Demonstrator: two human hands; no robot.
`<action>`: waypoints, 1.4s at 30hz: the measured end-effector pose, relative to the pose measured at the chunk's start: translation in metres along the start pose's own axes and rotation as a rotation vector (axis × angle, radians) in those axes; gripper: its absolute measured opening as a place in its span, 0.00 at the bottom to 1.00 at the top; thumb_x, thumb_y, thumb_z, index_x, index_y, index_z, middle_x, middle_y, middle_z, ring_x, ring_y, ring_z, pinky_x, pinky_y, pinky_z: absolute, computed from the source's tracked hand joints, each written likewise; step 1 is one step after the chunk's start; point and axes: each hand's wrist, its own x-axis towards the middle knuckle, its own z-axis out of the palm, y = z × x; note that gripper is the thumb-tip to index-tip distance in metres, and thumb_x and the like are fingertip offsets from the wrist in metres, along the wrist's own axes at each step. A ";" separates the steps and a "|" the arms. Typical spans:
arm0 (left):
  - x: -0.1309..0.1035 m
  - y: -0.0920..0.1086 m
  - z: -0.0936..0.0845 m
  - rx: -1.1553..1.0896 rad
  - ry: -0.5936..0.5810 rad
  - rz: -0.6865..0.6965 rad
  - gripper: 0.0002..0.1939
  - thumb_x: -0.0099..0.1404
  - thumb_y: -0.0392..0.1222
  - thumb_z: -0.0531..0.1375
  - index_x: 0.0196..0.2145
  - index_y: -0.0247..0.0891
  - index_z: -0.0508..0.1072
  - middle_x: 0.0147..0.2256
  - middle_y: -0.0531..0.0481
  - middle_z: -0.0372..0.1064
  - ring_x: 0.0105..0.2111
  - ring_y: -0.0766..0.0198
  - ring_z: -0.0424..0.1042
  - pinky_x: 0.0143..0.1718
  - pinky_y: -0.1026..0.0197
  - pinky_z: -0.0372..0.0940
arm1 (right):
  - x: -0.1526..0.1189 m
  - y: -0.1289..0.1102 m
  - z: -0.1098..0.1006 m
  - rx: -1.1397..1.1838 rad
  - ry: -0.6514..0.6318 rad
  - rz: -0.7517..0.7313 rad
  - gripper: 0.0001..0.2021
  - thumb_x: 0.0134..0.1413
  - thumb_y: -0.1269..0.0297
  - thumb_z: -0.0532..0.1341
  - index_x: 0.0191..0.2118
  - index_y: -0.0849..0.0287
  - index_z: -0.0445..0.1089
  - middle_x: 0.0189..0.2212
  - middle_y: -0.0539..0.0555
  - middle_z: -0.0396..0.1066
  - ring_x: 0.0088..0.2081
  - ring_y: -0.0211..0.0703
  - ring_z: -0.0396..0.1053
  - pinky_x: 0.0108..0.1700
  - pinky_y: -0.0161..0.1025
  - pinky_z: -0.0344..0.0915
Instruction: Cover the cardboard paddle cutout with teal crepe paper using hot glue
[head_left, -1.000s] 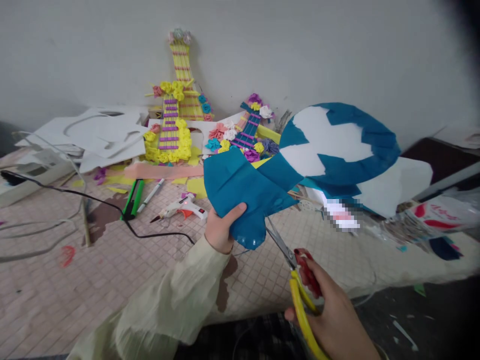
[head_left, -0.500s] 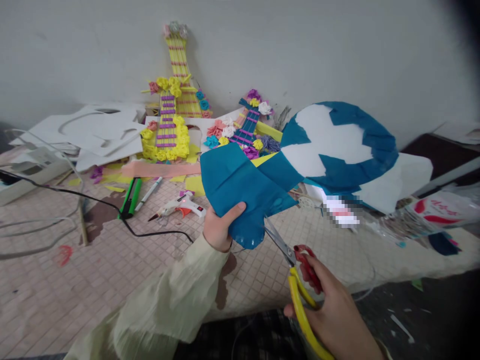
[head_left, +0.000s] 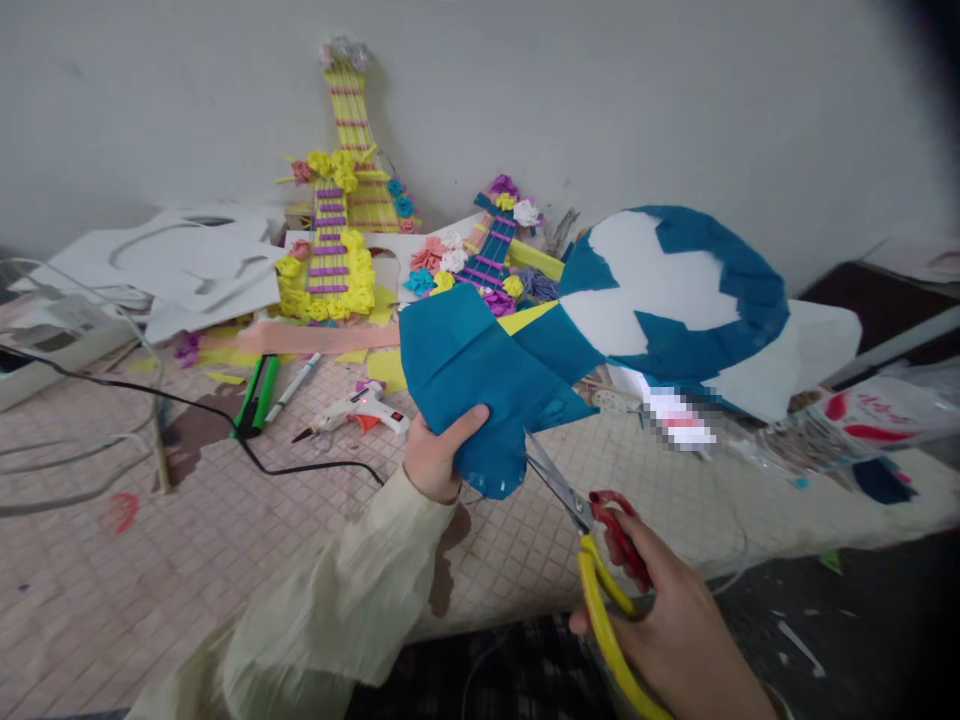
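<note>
My left hand [head_left: 442, 450] grips the lower left part of a blue paper-covered piece [head_left: 480, 375], thumb on top. The piece narrows in the middle and widens at the upper right into a round part with bare white patches [head_left: 652, 275]. My right hand [head_left: 652, 590] is closed on scissors [head_left: 607, 560] with one red and one yellow handle. The blades point up and left, their tips at the blue paper's lower right edge, close to my left hand. Whether the tips touch the paper cannot be made out.
A glue gun [head_left: 360, 411], a green cutter [head_left: 256, 396] and a pen [head_left: 294, 387] lie on the table [head_left: 315, 540]. Decorated yellow and blue paper shapes stand along the wall. White cut sheets [head_left: 187, 260] lie left, a black cable [head_left: 300, 468] crosses the left side, and a plastic bag [head_left: 877, 410] lies right.
The scissor tips have shifted very slightly left along the blue edge. The background has moved a little left in view. Both hands keep their hold.
</note>
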 end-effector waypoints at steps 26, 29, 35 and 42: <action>0.002 -0.007 -0.004 0.054 0.061 0.060 0.28 0.40 0.36 0.69 0.42 0.35 0.70 0.35 0.46 0.74 0.38 0.52 0.73 0.41 0.50 0.69 | 0.011 0.008 -0.010 -0.307 0.291 -0.167 0.29 0.29 0.49 0.64 0.40 0.60 0.62 0.26 0.53 0.63 0.28 0.46 0.66 0.27 0.40 0.65; 0.002 -0.007 -0.002 0.049 0.066 0.055 0.28 0.40 0.36 0.69 0.42 0.35 0.70 0.35 0.45 0.74 0.38 0.51 0.73 0.40 0.50 0.69 | 0.010 0.010 -0.010 -0.315 0.302 -0.175 0.29 0.30 0.50 0.64 0.41 0.60 0.61 0.29 0.55 0.65 0.29 0.48 0.67 0.29 0.41 0.65; 0.003 -0.005 -0.002 0.045 0.091 0.042 0.29 0.38 0.36 0.70 0.41 0.35 0.70 0.34 0.45 0.74 0.37 0.51 0.73 0.41 0.49 0.69 | 0.010 0.012 -0.012 -0.316 0.306 -0.218 0.29 0.29 0.50 0.64 0.40 0.61 0.62 0.27 0.54 0.64 0.27 0.46 0.67 0.28 0.40 0.65; 0.000 -0.005 -0.002 0.071 0.070 0.028 0.30 0.38 0.36 0.70 0.42 0.34 0.69 0.35 0.44 0.74 0.39 0.50 0.72 0.42 0.48 0.68 | 0.012 0.009 -0.011 -0.296 0.293 -0.209 0.28 0.28 0.51 0.64 0.39 0.62 0.63 0.24 0.52 0.64 0.25 0.44 0.66 0.24 0.39 0.64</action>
